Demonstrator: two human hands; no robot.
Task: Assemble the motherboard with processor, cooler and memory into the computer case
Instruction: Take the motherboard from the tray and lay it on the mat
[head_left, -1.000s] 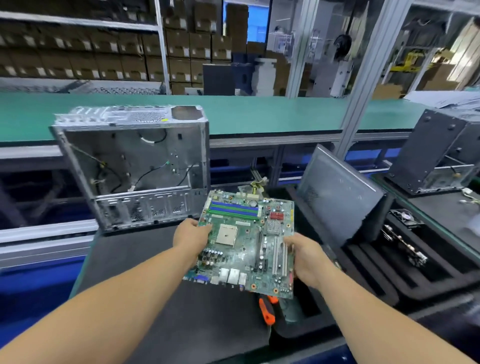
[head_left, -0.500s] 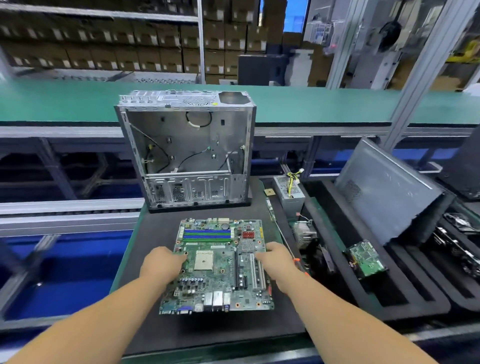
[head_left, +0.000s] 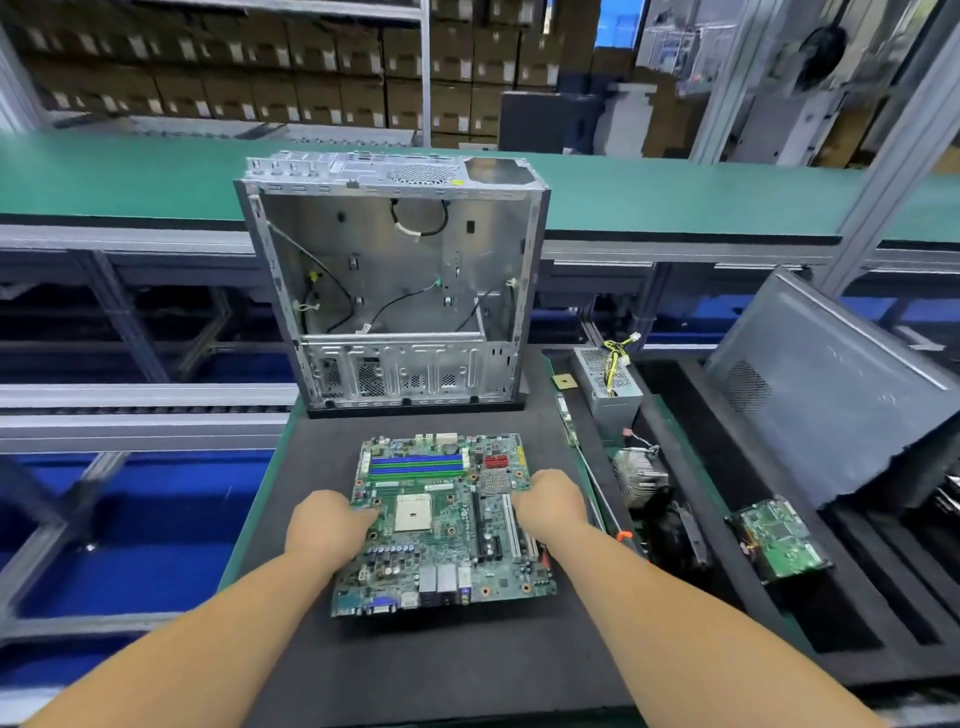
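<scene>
**Motherboard on assembly surface, both hands at its edges**

Surface (head_left: 322, 670): black foam mat, green-edged, in a hall with a green conveyor (head_left: 130, 171) behind and shelves of cardboard boxes (head_left: 249, 78) beyond.
Computer case (head_left: 395, 283): open, upright at the far end of the mat, loose cables inside.
Foam tray (head_left: 779, 597), right: power supply (head_left: 605, 382), cooler (head_left: 639, 475), small circuit board (head_left: 779, 538), grey side panel (head_left: 841, 389) leaning.
Motherboard (head_left: 441, 525): flat on the mat, just in front of the case, empty socket at its middle.
Left hand (head_left: 324, 527): at the board's left edge, fingers curled onto it.
Right hand (head_left: 550, 504): over the board's right edge, fingers curled; whether they grip cannot be told.
</scene>
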